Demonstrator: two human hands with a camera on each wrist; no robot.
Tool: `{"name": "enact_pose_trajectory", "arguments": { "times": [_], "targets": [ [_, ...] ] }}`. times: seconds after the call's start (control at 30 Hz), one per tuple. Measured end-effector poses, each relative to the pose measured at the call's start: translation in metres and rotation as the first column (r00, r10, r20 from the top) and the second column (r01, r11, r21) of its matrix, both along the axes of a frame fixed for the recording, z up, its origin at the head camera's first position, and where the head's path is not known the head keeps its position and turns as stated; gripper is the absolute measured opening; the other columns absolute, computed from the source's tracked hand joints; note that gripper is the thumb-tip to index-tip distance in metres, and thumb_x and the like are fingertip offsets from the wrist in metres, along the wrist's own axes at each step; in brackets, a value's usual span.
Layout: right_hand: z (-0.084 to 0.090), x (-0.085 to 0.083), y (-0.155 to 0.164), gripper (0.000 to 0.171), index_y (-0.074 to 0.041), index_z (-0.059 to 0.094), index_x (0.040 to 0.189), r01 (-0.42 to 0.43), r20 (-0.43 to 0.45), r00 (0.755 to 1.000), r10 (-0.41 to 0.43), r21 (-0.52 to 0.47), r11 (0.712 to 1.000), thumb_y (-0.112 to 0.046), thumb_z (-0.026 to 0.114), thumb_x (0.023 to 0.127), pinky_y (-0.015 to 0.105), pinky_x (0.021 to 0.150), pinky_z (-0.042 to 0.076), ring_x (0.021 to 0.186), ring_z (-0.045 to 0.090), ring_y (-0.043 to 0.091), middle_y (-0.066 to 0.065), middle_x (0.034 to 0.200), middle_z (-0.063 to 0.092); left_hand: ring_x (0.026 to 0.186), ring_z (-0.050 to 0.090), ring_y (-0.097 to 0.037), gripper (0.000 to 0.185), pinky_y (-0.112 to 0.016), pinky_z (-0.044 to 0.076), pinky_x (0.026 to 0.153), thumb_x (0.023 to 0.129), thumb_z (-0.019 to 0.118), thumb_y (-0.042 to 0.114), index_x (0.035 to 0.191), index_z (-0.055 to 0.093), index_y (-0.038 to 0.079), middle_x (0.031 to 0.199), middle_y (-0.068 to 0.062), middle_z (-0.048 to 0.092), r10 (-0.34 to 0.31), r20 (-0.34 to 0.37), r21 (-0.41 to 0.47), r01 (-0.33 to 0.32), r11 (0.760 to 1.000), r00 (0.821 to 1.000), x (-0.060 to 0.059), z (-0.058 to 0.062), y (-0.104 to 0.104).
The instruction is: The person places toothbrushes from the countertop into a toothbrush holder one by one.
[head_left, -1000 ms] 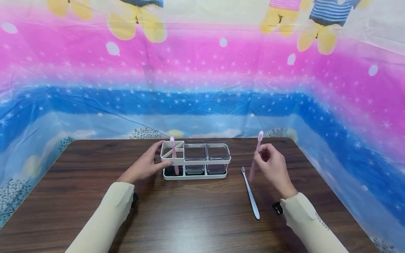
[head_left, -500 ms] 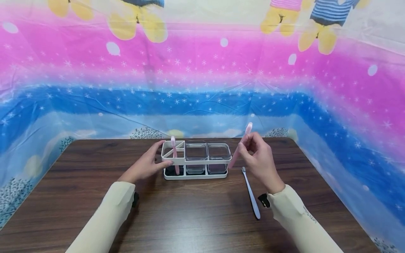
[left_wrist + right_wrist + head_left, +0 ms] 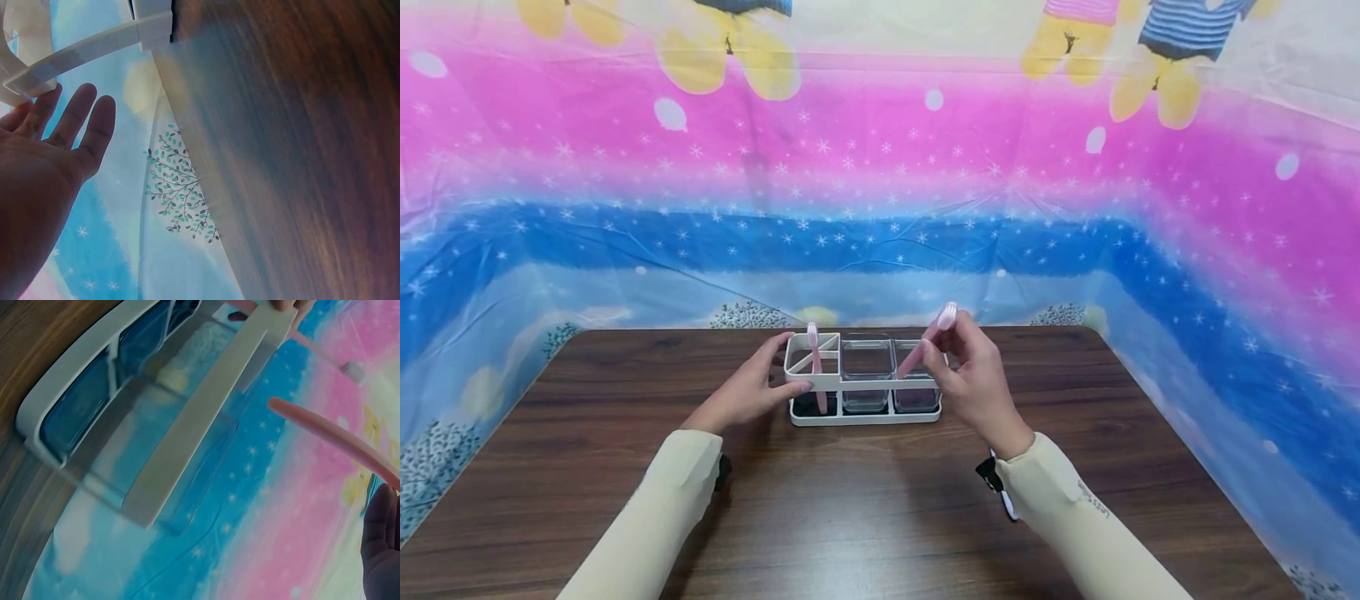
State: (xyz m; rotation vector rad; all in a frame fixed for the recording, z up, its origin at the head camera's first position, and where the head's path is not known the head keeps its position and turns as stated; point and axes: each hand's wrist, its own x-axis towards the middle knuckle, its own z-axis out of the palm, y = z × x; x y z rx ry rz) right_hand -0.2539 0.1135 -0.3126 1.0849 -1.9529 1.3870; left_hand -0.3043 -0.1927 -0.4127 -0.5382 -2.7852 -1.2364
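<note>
A white toothbrush holder (image 3: 865, 420) stands near the back of the wooden table. My left hand (image 3: 747, 385) holds its left end, thumb at the front rim and forefinger at the back corner. In the left wrist view the outer fingers stick out straight below the frame's bar (image 3: 87, 50). One pink toothbrush (image 3: 816, 358) leans in a left compartment. My right hand (image 3: 976, 383) pinches a second pink toothbrush (image 3: 912, 358), bristles up and tilted, its handle end above the right part of the holder. In the right wrist view that handle (image 3: 331, 436) hangs apart from the rack.
Two clear cups sit in the holder, the middle cup (image 3: 867, 398) and the right cup (image 3: 916, 398). A pale lilac toothbrush (image 3: 1008, 505) lies on the table (image 3: 850, 508), mostly hidden under the right wrist. A patterned cloth (image 3: 880, 242) hangs behind the table.
My right hand has carried its pink toothbrush leftward from the table's right side to above the holder, tilting it more. The left hand and holder have stayed in place.
</note>
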Motion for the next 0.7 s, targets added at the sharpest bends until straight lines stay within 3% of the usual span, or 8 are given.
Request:
{"name": "enact_pose_trajectory", "arguments": {
  "times": [0.13,0.33,0.4,0.57,0.7],
  "targets": [
    [-0.003,-0.003,-0.012,0.012,0.004,0.049,0.093,-0.036,-0.024,0.999,0.035,-0.014,0.999,0.014,0.053,0.088,0.029,0.054,0.040,0.070,0.061,0.025,0.017,0.080,0.064,0.122,0.043,-0.038,0.093,-0.056,0.041,0.093,0.084,0.066,0.051,0.150,0.016,0.009,0.137,-0.020,0.037,0.002,0.000,0.002,-0.002,1.000,1.000,0.000,0.000,-0.001],
    [-0.011,-0.015,-0.031,0.012,0.003,0.049,0.096,-0.081,-0.065,0.995,0.078,-0.056,0.995,0.011,0.054,0.088,0.033,0.063,0.048,0.075,0.064,0.027,0.014,0.083,0.061,0.122,0.043,-0.036,0.092,-0.056,0.041,0.093,0.084,0.066,0.050,0.150,0.017,0.009,0.138,-0.019,0.037,0.002,0.001,0.003,-0.002,1.000,1.000,0.000,0.000,-0.002],
    [-0.005,-0.010,-0.038,0.012,0.006,0.049,0.094,-0.068,-0.080,0.995,0.063,-0.061,0.996,0.014,0.054,0.087,0.034,0.066,0.049,0.074,0.062,0.029,0.017,0.085,0.056,0.122,0.042,-0.036,0.092,-0.056,0.041,0.093,0.084,0.066,0.050,0.150,0.017,0.009,0.138,-0.018,0.037,0.005,0.005,0.003,-0.005,1.000,1.000,0.000,0.000,-0.001],
    [-0.001,-0.010,-0.054,0.011,0.006,0.050,0.095,-0.043,-0.031,0.999,0.042,-0.021,0.999,0.012,0.056,0.088,0.037,0.068,0.050,0.079,0.062,0.032,0.018,0.088,0.056,0.124,0.041,-0.038,0.093,-0.057,0.039,0.094,0.083,0.066,0.052,0.150,0.016,0.011,0.140,-0.018,0.034,0.012,0.017,-0.003,-0.012,1.000,1.000,0.000,0.000,0.000],
    [-0.011,-0.021,-0.062,0.010,0.005,0.051,0.097,-0.043,0.027,0.999,0.042,0.022,0.999,0.009,0.057,0.090,0.038,0.070,0.051,0.083,0.062,0.033,0.017,0.090,0.058,0.124,0.041,-0.039,0.093,-0.057,0.039,0.094,0.083,0.066,0.052,0.150,0.017,0.011,0.140,-0.019,0.035,0.014,0.018,-0.007,-0.014,1.000,1.000,0.000,0.001,0.000]
  ]
}}
